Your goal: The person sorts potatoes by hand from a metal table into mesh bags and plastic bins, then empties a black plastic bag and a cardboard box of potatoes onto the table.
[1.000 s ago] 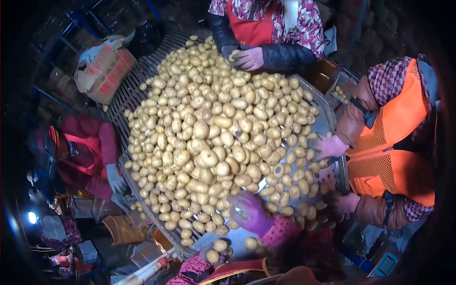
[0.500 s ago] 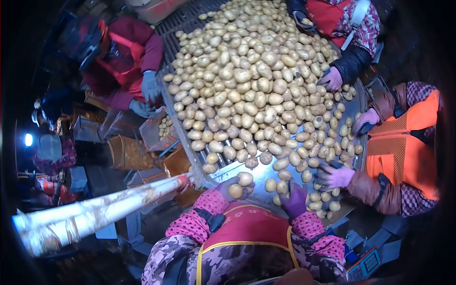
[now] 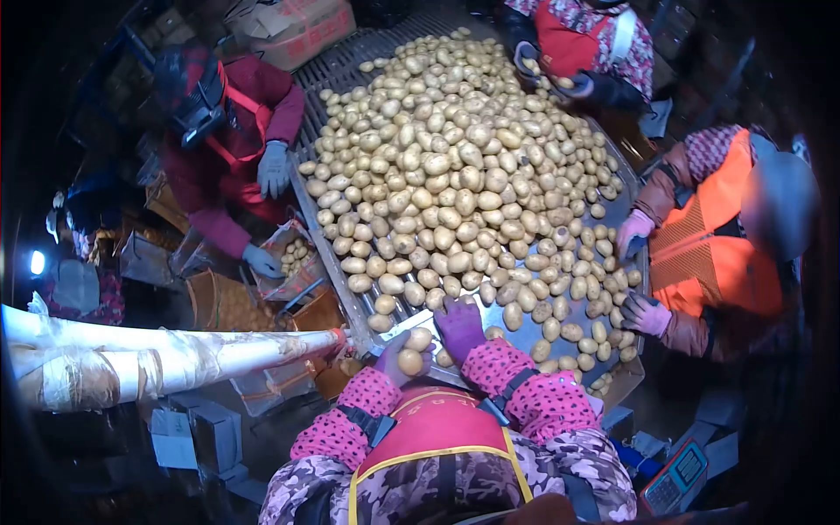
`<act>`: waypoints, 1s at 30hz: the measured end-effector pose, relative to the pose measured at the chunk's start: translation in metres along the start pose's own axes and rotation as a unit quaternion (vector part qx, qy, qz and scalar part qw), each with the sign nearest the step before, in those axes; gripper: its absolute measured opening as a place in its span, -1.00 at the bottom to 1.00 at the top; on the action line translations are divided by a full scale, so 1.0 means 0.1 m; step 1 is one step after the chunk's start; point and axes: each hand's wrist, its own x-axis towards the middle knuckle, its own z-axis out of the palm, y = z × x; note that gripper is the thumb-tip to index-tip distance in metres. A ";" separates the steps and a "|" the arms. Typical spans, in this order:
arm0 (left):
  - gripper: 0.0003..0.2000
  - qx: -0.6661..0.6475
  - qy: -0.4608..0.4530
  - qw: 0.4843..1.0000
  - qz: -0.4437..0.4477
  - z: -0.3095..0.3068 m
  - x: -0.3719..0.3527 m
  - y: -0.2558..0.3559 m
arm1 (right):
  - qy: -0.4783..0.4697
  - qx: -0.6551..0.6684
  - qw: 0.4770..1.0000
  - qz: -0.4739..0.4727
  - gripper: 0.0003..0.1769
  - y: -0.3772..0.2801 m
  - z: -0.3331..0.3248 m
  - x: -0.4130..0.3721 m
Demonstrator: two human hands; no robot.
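Note:
A large heap of potatoes (image 3: 455,166) covers a slatted metal table (image 3: 312,210). At the near edge my left hand (image 3: 402,357), in a purple-grey glove, is closed around two potatoes (image 3: 411,360), held one above the other. To its right, my right hand (image 3: 459,325), in a purple glove, reaches to the front of the heap, its fingers against potatoes there. Its fingertips show among the potatoes, but whether it grips one is unclear. A single potato lies between my two hands.
A person in a dark red top (image 3: 236,140) stands at the left, a person in an orange vest (image 3: 713,236) at the right, another at the top right. A wrapped white pole (image 3: 175,354) juts in from the left. Boxes (image 3: 219,302) stand beside the table; a cardboard box (image 3: 302,31) is behind.
My right hand has moved left and forward to the heap, away from the potatoes at the right. My left hand still holds two potatoes, slightly farther left. The view has shifted.

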 end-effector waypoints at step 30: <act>-0.38 0.034 -0.035 0.998 -0.046 0.02 0.10 0.05 | 0.029 0.228 0.965 0.128 -0.35 0.56 -0.41 -0.89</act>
